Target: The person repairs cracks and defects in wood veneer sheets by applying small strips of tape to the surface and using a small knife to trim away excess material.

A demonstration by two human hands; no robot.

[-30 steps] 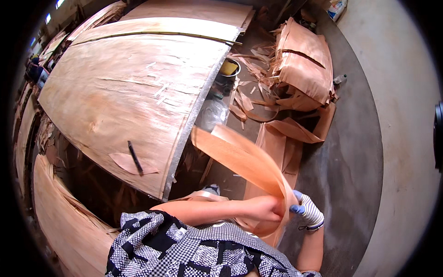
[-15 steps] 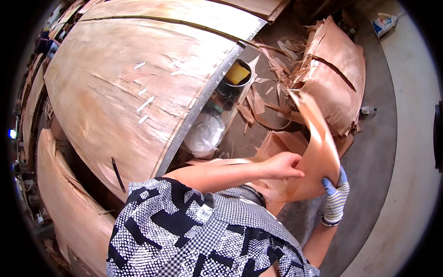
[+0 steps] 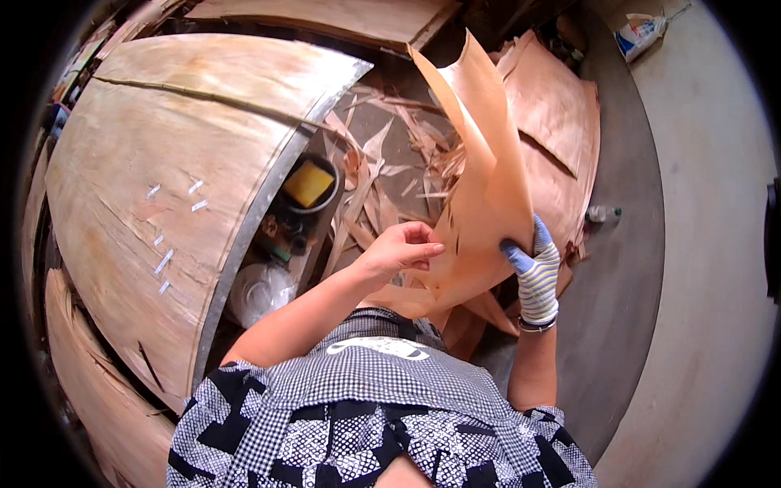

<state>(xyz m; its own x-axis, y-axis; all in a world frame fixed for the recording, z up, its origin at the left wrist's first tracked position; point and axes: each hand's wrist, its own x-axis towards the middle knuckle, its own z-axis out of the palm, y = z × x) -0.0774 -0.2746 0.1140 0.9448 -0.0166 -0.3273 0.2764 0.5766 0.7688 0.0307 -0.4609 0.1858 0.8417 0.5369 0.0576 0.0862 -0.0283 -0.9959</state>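
A thin, curved sheet of light-brown wood veneer [image 3: 488, 179] stands up in front of me, its far end split into pointed flaps. My right hand [image 3: 537, 272], in a striped blue-and-white glove, grips the sheet's right edge, thumb on the near face. Bare and curled, my left hand [image 3: 404, 250] is beside the sheet's left side, thumb close to the fingertips; whatever it may hold is hidden. Small dark slits show in the veneer near it. The sheet's lower part bends down in front of my checked apron [image 3: 382, 374].
Left is a metal-edged table [image 3: 252, 203] covered with veneer and short white strips. Beside it are a dark bucket [image 3: 311, 185] with a yellow block and a clear plastic bag [image 3: 262, 293]. Veneer scraps [image 3: 366, 203] litter the floor. A veneer stack [image 3: 561, 122] and bottle [image 3: 604, 214] are right.
The veneer sheet has swung up and left in view, and both hands have moved with it. My view has turned to the right, so the table appears farther left. The right hand keeps its grip.
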